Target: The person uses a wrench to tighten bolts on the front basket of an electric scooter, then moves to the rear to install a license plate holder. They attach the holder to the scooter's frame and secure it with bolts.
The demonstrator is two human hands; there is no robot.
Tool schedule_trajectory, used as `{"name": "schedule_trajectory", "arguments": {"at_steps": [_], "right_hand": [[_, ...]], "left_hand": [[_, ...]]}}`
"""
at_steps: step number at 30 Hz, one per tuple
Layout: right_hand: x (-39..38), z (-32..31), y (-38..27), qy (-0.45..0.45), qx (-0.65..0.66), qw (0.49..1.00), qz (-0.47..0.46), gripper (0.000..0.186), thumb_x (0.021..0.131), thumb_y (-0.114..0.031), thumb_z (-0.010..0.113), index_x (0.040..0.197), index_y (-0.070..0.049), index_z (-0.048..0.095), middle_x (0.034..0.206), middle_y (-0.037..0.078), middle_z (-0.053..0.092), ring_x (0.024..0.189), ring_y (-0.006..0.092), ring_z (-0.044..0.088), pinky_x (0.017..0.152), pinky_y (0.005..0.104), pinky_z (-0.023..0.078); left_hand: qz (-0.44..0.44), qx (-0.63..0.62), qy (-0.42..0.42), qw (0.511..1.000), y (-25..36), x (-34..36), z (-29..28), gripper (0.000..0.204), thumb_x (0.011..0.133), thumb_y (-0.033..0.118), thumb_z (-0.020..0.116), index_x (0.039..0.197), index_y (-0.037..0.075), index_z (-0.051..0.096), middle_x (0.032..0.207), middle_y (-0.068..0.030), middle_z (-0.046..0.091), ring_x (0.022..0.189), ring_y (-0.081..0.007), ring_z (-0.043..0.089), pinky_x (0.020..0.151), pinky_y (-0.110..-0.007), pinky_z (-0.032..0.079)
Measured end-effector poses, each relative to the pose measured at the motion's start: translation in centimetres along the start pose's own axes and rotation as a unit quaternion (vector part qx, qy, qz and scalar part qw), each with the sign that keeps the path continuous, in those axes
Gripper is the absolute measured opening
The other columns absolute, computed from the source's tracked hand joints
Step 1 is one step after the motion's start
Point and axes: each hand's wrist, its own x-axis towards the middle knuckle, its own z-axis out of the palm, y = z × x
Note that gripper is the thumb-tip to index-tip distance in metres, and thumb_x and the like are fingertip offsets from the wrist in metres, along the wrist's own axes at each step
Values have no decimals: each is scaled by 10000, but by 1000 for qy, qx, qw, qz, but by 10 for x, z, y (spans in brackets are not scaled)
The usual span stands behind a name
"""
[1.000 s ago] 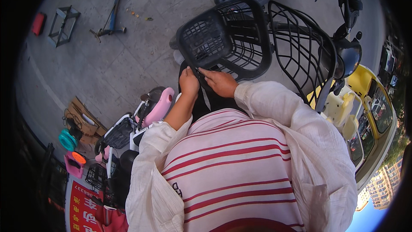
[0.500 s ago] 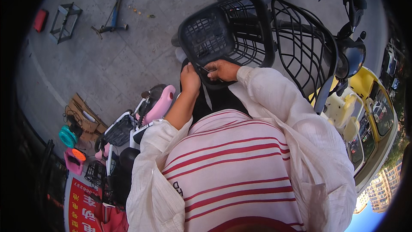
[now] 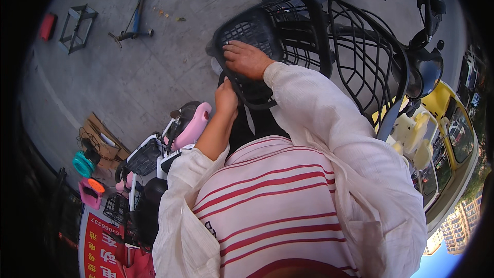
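A black plastic basket (image 3: pixel 321 41) with a grid bottom lies tilted across the middle of the view, over dark-clothed legs. My left hand (image 3: pixel 226 98) is closed on the basket's near-left rim. Above it, my right hand (image 3: pixel 247 59) reaches over the left part of the basket, fingers curled near the rim, with a tiny shiny bit at the fingertips that is too small to name. Just right of the plastic basket is a black wire basket (image 3: pixel 360 62) on a dark scooter (image 3: pixel 424 72).
Blue metal tool with feet (image 3: pixel 139 10), metal frame (image 3: pixel 77 28) and red object (image 3: pixel 48 25) lie on grey pavement. Pink-and-white scooter (image 3: pixel 188 128), cardboard (image 3: pixel 103 144), teal object (image 3: pixel 83 162) and red sign (image 3: pixel 100 242) are at lower left; a yellow vehicle (image 3: pixel 453 123) stands at right.
My right hand has moved up and left from the near rim to over the basket's left part. My left hand stays on the rim. The basket has shifted slightly.
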Motion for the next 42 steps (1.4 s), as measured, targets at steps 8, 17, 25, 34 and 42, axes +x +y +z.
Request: {"name": "schedule_trajectory", "arguments": {"at_steps": [8,17,25,34,42], "right_hand": [[-22,-20,-11,-107,116,922,355,170,860,-133,601,981,-16,622,898,172,615,967,377,598,881,420,450],[-21,33,-60,-142,570,509,629,356,964,-319,515,904,0,663,696,86,620,631,193,567,585,327,412],[-23,27,-61,-104,676,426,592,216,976,-262,478,1054,-95,591,826,25,610,666,145,563,585,297,451],[-7,19,-63,-141,598,447,650,223,952,-314,465,871,-141,579,668,-3,535,514,136,462,456,301,342],[-10,10,-61,-151,656,406,619,155,945,-272,473,910,-149,559,619,-13,488,448,110,383,418,280,274]], "left_hand": [[105,244,-1,964,-13,21,-30,436,1002,374,421,837,-8,552,675,-123,584,670,-266,598,625,-372,434],[293,223,19,930,-22,5,-26,230,958,216,462,914,-3,513,790,-235,547,774,-382,571,720,-413,447],[210,180,59,959,-22,11,-17,409,982,322,447,891,-38,618,782,-244,632,739,-394,625,695,-425,468],[186,177,46,965,-24,11,-20,473,964,398,404,921,-8,643,918,-276,639,912,-448,604,810,-490,462],[234,156,66,957,-30,14,-15,400,963,337,456,845,-16,603,795,-227,630,800,-399,616,734,-463,453]]}}
